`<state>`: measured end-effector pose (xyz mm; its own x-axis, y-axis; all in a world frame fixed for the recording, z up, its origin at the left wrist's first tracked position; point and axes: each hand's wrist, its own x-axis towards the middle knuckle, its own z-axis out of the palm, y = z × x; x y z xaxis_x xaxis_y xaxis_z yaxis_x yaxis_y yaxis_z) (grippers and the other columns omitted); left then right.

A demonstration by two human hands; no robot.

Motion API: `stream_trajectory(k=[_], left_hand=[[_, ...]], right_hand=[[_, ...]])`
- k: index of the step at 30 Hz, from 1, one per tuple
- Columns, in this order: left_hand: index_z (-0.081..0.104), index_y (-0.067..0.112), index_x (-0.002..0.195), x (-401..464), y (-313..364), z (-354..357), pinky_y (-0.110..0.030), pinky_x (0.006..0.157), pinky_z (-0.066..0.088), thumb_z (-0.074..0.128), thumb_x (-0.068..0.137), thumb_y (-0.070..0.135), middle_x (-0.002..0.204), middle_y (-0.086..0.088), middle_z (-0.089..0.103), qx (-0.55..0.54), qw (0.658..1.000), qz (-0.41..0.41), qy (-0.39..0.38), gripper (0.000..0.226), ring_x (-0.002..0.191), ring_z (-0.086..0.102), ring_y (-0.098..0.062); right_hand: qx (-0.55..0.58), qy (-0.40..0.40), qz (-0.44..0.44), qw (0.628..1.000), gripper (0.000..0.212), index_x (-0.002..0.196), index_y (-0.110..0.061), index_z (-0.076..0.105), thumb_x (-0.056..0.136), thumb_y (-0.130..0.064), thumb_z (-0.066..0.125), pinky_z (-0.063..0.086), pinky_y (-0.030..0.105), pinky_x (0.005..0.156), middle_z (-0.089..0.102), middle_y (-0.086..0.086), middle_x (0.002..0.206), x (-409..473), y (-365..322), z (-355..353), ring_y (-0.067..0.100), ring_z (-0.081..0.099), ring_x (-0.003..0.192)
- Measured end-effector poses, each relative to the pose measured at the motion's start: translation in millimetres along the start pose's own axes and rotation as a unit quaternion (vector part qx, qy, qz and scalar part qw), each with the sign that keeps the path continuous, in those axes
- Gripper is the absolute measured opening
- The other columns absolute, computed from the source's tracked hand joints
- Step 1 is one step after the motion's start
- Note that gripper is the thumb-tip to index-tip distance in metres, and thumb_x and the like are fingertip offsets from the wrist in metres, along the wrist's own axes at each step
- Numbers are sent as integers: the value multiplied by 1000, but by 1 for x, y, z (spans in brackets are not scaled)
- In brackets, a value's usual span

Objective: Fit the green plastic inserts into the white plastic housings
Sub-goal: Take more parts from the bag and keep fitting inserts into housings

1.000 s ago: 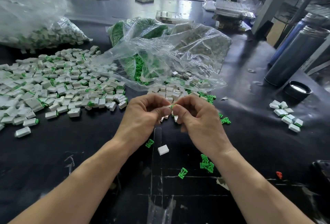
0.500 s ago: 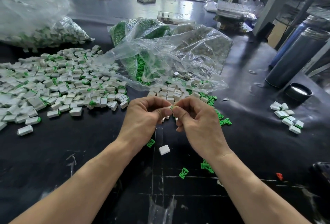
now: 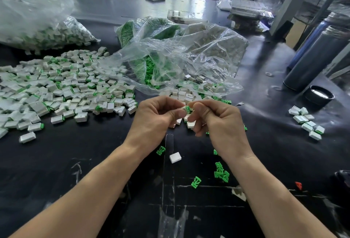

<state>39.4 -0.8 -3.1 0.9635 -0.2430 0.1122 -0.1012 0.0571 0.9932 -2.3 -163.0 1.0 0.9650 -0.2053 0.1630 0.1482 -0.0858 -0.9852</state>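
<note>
My left hand [image 3: 157, 118] and my right hand [image 3: 217, 122] meet above the middle of the black table. Between their fingertips sits a small white housing [image 3: 184, 109] with a green insert [image 3: 187, 109] showing at its end. The left thumb and fingers pinch the housing; the right thumb and forefinger pinch the insert. A loose white housing [image 3: 175, 157] lies below the hands. Loose green inserts [image 3: 221, 173] lie near my right wrist, and one more green insert [image 3: 161, 150] lies by my left wrist.
A big heap of white-and-green pieces [image 3: 62, 88] covers the left. Clear bags [image 3: 170, 55] with green and white parts lie behind the hands. A small group of pieces [image 3: 306, 122], a black cap [image 3: 320, 95] and a dark flask [image 3: 318, 57] stand right.
The hands stay together in the same spot. The fingertips have shifted slightly, and the green insert's end now shows more clearly between them.
</note>
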Motion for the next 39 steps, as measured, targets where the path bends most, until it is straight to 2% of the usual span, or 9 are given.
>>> stream_trajectory(k=[5,9,15,20,23,27,32,36,39], left_hand=[[76,20,85,-3,0,2,-20,69,52,80,85,8,79,-1,74,-5,999,27,-21,13,73,63,-11],[71,7,92,-8,4,11,-27,63,55,77,86,4,74,-19,65,-35,998,32,-38,9,62,63,-21],[64,-4,102,-13,5,18,-42,60,60,72,91,6,75,-21,68,-41,997,15,-64,17,59,67,-31],[71,8,98,-14,0,20,-60,86,57,75,92,14,95,-19,74,23,998,24,-50,10,89,71,-43],[71,8,97,-13,-3,22,-46,76,60,74,92,13,93,-19,73,20,998,14,-50,8,78,69,-25],[70,5,97,-13,-4,23,-18,63,53,73,92,11,90,-18,72,3,999,5,-48,9,71,67,-11],[72,9,98,-12,-5,21,-23,66,54,75,92,16,91,-16,73,3,999,-1,-47,10,73,67,-13],[72,9,97,-13,-5,20,-24,69,55,75,92,16,89,-12,74,7,999,3,-48,9,75,67,-13],[72,10,97,-13,-5,20,-24,70,56,75,92,18,92,-13,75,12,999,2,-48,9,76,68,-13]], right_hand=[[14,-24,61,998,50,79,-19,72,105,-54,49,38,27,36,68,8,67,0,2,5,20,53,48],[3,-64,93,994,76,77,-11,72,98,-74,35,37,25,35,68,6,64,-5,3,11,18,54,45],[58,-36,136,988,70,60,-24,70,109,-55,32,27,19,35,47,0,49,-9,0,23,12,40,38],[35,18,142,989,56,64,-36,74,101,-56,37,31,20,40,47,-11,46,-7,7,28,5,43,39],[-23,38,128,991,48,73,-42,76,89,-62,36,47,32,60,65,-8,59,-4,14,29,11,64,61],[-64,62,107,990,50,78,-40,77,83,-62,33,54,43,77,72,-4,72,-1,17,28,24,71,83],[-83,71,116,987,54,76,-25,75,88,-53,31,60,48,82,75,5,78,-2,13,28,31,74,86],[-102,78,103,986,57,74,-21,73,89,-53,28,56,38,74,73,1,73,-3,10,28,24,72,79],[-103,69,106,987,61,85,-16,77,89,-53,28,60,47,83,77,7,83,-4,10,28,27,74,86]])
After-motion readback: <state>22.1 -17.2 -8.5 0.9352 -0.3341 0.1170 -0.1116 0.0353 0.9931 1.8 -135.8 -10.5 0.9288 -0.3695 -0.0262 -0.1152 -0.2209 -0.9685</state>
